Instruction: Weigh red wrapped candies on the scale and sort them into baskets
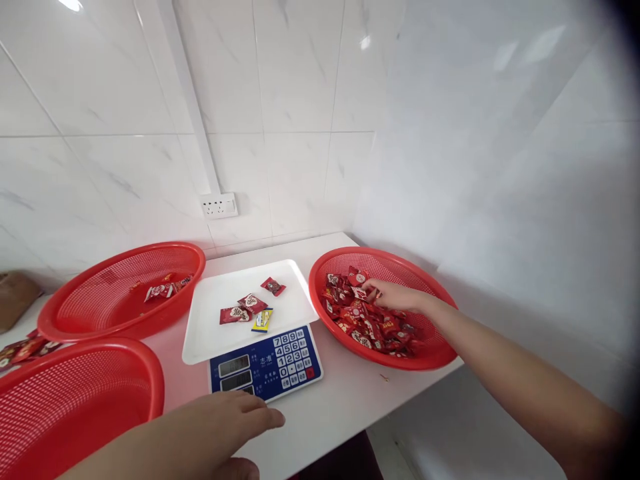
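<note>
Candies (379,329) heaped under right hand (393,295), grip on one unclear.

**Red-wrapped candies heaped in a mesh basket**

A round red mesh basket (434,283) sits at 3 o'clock from the electronic scale (293,357). Small red-wrapped candies (373,325) lie loosely piled inside it, from its 10 o'clock edge round to 5 o'clock. The scale has a blue keypad, and its white tray carries four packets (250,310).
</note>
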`<state>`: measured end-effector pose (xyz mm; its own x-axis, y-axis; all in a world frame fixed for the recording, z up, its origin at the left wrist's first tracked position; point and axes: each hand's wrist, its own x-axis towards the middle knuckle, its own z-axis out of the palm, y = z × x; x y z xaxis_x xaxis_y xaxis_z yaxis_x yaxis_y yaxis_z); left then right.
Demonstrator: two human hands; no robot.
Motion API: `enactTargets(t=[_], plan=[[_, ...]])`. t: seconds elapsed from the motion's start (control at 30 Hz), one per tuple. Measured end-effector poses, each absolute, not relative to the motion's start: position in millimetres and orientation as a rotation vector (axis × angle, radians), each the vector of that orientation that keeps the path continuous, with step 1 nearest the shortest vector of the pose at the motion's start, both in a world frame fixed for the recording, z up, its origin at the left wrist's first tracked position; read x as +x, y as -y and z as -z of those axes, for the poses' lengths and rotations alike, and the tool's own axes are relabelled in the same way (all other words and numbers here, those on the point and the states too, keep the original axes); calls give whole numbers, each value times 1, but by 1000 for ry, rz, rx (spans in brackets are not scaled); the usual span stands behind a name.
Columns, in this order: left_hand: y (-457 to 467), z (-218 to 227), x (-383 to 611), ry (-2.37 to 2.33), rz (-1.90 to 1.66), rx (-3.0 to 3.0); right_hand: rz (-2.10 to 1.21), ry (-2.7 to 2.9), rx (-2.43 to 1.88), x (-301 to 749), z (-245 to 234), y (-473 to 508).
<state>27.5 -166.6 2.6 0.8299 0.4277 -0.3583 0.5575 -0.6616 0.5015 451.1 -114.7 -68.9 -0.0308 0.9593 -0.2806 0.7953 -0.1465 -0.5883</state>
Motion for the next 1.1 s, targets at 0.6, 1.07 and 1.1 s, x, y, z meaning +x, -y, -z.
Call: enactTargets(t=[0.6, 1.07, 1.1], plan=[[182, -37, 31, -688, 457, 2384, -1121, 1930, -1395, 270, 27, 89], [168, -24, 6, -776, 260, 2475, -592, 2336, -1554, 258, 71, 19], [162, -20, 7, -778, 238, 2502, -592, 2366, -1550, 259, 72, 20]])
